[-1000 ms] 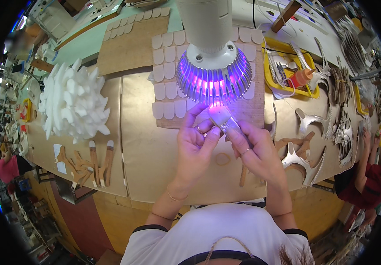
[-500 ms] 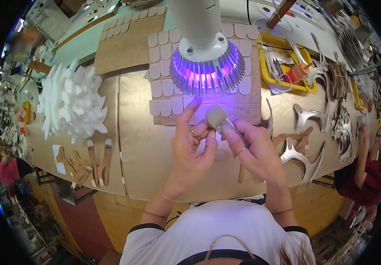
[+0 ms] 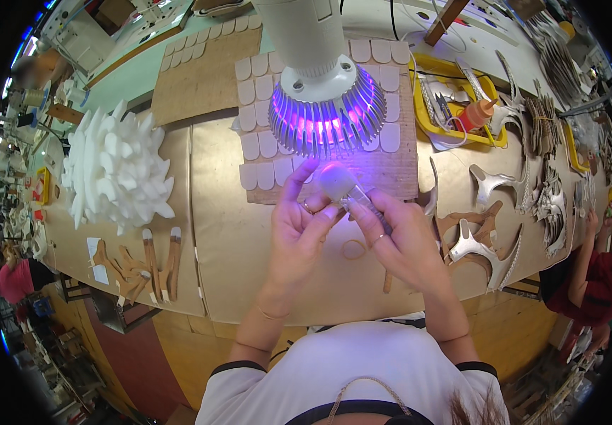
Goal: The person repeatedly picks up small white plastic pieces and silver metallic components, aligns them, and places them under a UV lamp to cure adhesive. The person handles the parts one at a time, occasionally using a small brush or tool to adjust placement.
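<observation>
Between my hands, just below the glowing violet lamp (image 3: 327, 117), is a strap piece with a rounded pale end (image 3: 335, 183) and a narrow, shiny greyish part (image 3: 364, 200). My right hand (image 3: 406, 237) is closed around the greyish part, thumb on top. My left hand (image 3: 297, 228) pinches near the lower left edge of the rounded end with thumb and curled fingers, its index finger raised toward the lamp. Exactly where those left fingertips touch is partly hidden. Behind the lamp, a cardboard sheet (image 3: 405, 166) carries rows of pale rounded tabs (image 3: 249, 145).
A spiky white foam piece (image 3: 116, 170) stands at left, above brown straps with pale tips (image 3: 171, 265). A yellow tray (image 3: 455, 138) at right holds tools and an orange-red bottle (image 3: 476, 115). Silver strap pieces (image 3: 472, 248) and a rubber band (image 3: 353, 248) lie on the table.
The rounded end has moved slightly left and up, closer under the lamp, and now catches violet light. Both hands shifted slightly left with it.
</observation>
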{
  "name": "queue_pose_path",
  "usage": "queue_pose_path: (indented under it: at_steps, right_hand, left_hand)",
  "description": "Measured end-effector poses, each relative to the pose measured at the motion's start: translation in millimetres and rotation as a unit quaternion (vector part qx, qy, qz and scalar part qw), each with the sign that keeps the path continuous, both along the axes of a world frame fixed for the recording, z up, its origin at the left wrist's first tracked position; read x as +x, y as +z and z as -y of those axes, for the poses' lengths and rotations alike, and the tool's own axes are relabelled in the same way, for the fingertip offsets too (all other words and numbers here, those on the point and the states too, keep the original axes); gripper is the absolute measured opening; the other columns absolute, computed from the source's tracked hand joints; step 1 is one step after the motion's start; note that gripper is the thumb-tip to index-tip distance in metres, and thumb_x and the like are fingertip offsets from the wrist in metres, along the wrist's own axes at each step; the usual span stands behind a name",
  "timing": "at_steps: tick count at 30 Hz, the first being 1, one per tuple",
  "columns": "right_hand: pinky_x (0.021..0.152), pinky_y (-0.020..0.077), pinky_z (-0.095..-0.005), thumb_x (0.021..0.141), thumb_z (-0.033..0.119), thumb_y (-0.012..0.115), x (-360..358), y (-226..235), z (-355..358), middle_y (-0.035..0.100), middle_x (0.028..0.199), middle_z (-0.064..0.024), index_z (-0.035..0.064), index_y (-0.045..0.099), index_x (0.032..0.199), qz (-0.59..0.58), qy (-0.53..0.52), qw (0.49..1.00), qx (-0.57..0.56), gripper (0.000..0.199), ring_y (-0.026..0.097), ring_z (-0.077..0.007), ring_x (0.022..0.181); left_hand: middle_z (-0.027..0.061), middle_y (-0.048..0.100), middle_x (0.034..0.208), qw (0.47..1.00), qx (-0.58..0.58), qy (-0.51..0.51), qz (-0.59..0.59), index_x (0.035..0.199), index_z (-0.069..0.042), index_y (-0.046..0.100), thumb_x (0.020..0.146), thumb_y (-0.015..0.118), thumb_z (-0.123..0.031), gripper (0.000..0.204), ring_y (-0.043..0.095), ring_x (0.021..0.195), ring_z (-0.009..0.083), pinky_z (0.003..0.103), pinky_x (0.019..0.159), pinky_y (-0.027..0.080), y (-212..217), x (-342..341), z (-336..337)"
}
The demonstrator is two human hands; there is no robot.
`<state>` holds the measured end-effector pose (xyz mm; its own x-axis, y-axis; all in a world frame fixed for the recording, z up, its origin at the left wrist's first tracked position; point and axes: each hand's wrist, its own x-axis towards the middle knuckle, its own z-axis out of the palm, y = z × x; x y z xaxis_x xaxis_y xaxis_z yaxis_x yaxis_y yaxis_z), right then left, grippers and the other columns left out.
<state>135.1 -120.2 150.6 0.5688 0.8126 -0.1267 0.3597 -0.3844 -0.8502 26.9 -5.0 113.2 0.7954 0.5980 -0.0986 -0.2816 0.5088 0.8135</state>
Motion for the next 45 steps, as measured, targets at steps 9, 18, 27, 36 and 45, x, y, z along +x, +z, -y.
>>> queue_pose_path:
  at_steps: [9,18,27,36,45]
  right_hand:
    - [0.049,0.0368,-0.0317,0.098,0.026,0.056,-1.3,-5.1,-1.6,0.049,0.055,-0.0046,0.0025,0.064,0.092,-0.002,0.014,1.0,-0.024,0.026,0.045,-0.0136,0.049]
    - [0.054,0.0419,-0.0456,0.097,0.028,0.055,1.5,-2.3,0.2,0.057,0.062,-0.0164,0.0045,0.058,0.092,-0.046,0.017,0.998,-0.027,0.024,0.057,-0.038,0.058]
    - [0.054,0.0423,-0.0446,0.097,0.026,0.056,4.1,0.0,2.6,0.055,0.059,-0.0153,0.0048,0.059,0.092,-0.052,0.027,0.998,-0.027,0.022,0.058,-0.0364,0.057]
    - [0.052,0.0411,-0.0456,0.098,0.029,0.055,-4.7,-0.5,-0.9,0.055,0.058,-0.0164,0.0048,0.058,0.088,0.016,-0.002,1.0,-0.01,0.026,0.058,-0.0376,0.056]
    - [0.047,0.0323,-0.0337,0.099,0.029,0.055,-7.2,4.1,2.0,0.045,0.052,-0.0059,0.0036,0.062,0.087,-0.017,-0.001,1.0,0.007,0.029,0.043,-0.0175,0.048]
  left_hand:
    - [0.0239,0.058,0.129,0.992,-0.096,-0.058,0.056,0.136,0.005,0.042,0.095,0.048,-0.009,0.044,0.058,0.12,0.033,0.043,0.097,0.049,-8.8,7.2,-25.7]
    - [0.0284,0.056,0.128,0.998,0.008,-0.048,0.028,0.14,0.007,0.041,0.097,0.042,-0.008,0.045,0.058,0.119,0.038,0.047,0.103,0.048,-5.3,3.9,-18.9]
    - [0.023,0.063,0.121,0.998,0.061,-0.023,-0.017,0.137,0.006,0.046,0.098,0.048,-0.003,0.039,0.063,0.113,0.0301,0.041,0.094,0.056,-12.7,-0.7,-22.6]
    - [0.0147,0.063,0.119,0.996,-0.07,0.045,0.008,0.141,0.006,0.04,0.1,0.046,-0.005,0.043,0.065,0.105,0.0206,0.037,0.094,0.056,-5.9,4.1,-1.5]
    - [0.0177,0.064,0.118,0.986,0.09,0.141,-0.015,0.145,0.007,0.031,0.098,0.045,-0.002,0.05,0.063,0.105,0.0181,0.035,0.092,0.056,5.9,1.9,19.7]
